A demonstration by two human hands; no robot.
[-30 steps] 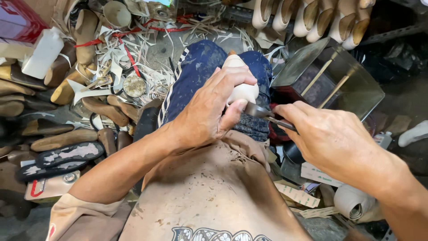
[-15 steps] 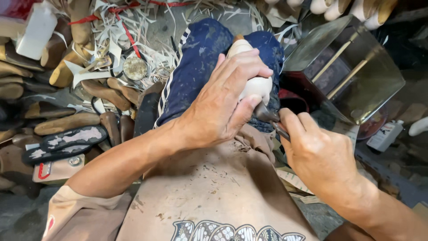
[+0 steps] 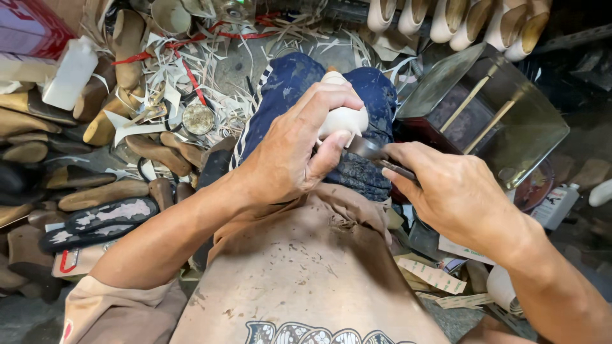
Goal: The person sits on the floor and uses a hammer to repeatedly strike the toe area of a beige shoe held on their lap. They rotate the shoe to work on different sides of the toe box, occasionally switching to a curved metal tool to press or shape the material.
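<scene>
From the head view, the left hand [image 3: 290,156] closes around a pale shoe form [image 3: 344,118], fingers curled over its top and the thumb pressed against its near side, holding it on the dark blue trouser knee [image 3: 287,95]. The right hand [image 3: 449,191] is clenched on a dark metal blade [image 3: 370,150], whose tip touches the near right edge of the form, just beside the left thumb. The left hand covers most of the form, so only its far tip and right flank show. On the left floor lie wooden soles [image 3: 102,194], a patterned sandal [image 3: 105,216], pale shavings [image 3: 191,70], a round tin lid [image 3: 199,119] and a white bottle [image 3: 70,73]. To the far right stands a glass-sided box [image 3: 510,121], with a row of cream heels [image 3: 459,19] behind it.
</scene>
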